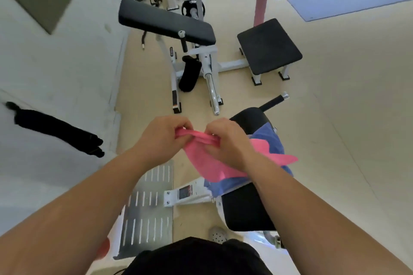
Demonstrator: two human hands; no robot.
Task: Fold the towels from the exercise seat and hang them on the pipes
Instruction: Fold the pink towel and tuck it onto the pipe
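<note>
At centre frame our left hand and right hand pinch closed on the bunched top edge of a pink towel, which hangs in soft folds. Just below right, a blue towel lies draped over the black exercise seat.

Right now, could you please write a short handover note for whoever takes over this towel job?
Left hand: shut on the pink towel, pinching its upper edge.
Right hand: shut on the same edge; the rest of the towel hangs below the hands.
Blue towel: lies unfolded on the seat, under the pink one's loose end.
Done: pink towel lifted, fold just begun.
Left: finish folding the pink towel, fold the blue one, hang both on the pipes. No towel is seen hanging yet.
</note>
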